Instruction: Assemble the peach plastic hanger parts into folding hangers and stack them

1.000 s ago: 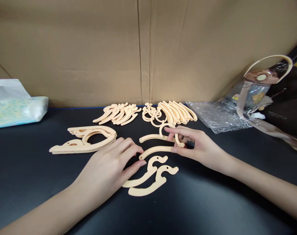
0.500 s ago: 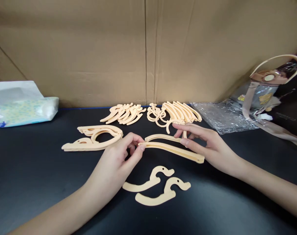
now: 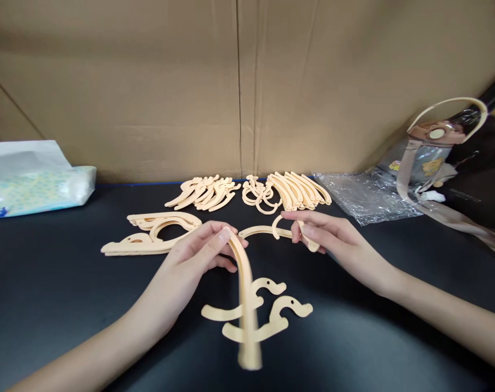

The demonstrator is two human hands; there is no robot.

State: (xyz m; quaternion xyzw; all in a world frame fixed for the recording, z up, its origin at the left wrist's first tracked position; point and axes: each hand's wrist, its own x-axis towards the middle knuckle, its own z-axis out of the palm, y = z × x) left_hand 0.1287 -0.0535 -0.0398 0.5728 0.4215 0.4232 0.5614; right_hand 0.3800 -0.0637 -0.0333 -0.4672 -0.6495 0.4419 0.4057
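Note:
In the head view, my left hand (image 3: 196, 247) pinches one end of a long, curved beige hanger arm (image 3: 247, 294). The arm's other end points down toward me, blurred, passing in front of two swan-shaped beige pieces (image 3: 267, 331) on the table. My right hand (image 3: 347, 242) grips a curved beige hanger hook (image 3: 276, 227), its open curve showing left of my fingers. Behind that hook lies another long hanger arm (image 3: 255, 231), its right end hidden by the hook and hand. Left of my left hand rests a folded beige hanger (image 3: 182, 219), partly covered by the hand.
Along the back of the black table (image 3: 51, 305) lie piles of swan-shaped pieces (image 3: 210, 191), hooks (image 3: 267, 202) and long arms (image 3: 298, 190). A tissue pack (image 3: 43, 185) sits at left. Clear plastic wrap (image 3: 349, 196) and a strapped bottle (image 3: 429, 155) stand right, before a cardboard wall (image 3: 149, 98).
My left hand has swung the long arm from lying sideways to pointing down toward me. My right hand, with the hook, has shifted slightly, and the whole view has moved a little.

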